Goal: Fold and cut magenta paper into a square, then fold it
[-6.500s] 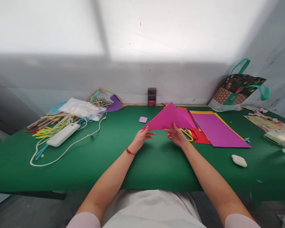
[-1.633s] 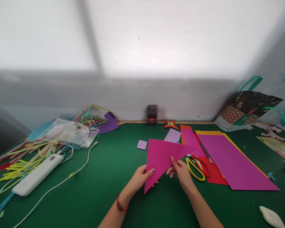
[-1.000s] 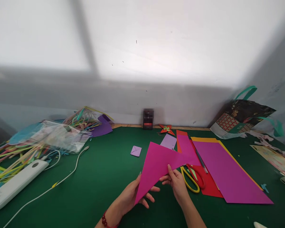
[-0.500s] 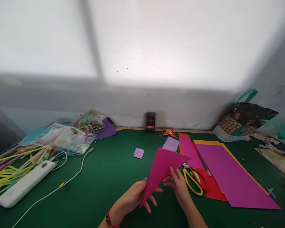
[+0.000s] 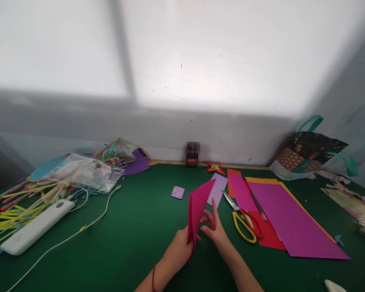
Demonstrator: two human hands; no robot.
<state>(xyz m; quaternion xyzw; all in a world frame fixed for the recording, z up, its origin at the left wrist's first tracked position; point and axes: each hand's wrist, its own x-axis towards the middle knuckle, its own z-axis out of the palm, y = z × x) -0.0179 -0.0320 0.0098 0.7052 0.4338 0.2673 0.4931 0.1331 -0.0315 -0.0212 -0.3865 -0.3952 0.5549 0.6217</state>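
Pink paper (image 5: 198, 207) held on edge in my left hand (image 5: 179, 246), my right hand (image 5: 215, 231) loose beside it

With the paper as the clock's centre and the wall (image 5: 231, 77) at twelve, my left hand sits at seven, closed around the lower part of the folded sheet. That low grip, I judge, carries the sheet alone, leaving its layers nearly edge-on to me above the green table (image 5: 134, 235). My right hand, at four, has its fingers spread, the index raised, and grips nothing; whether a fingertip touches the paper I cannot tell. Scissors (image 5: 245, 227) lie between three and four, handles toward me, probably for easy reach. A small lilac square (image 5: 178, 192) sits past ten, clear of my hands. Farther out at three, a purple sheet (image 5: 295, 223) overlaps a yellow one (image 5: 263, 179), perhaps stacked to save room.
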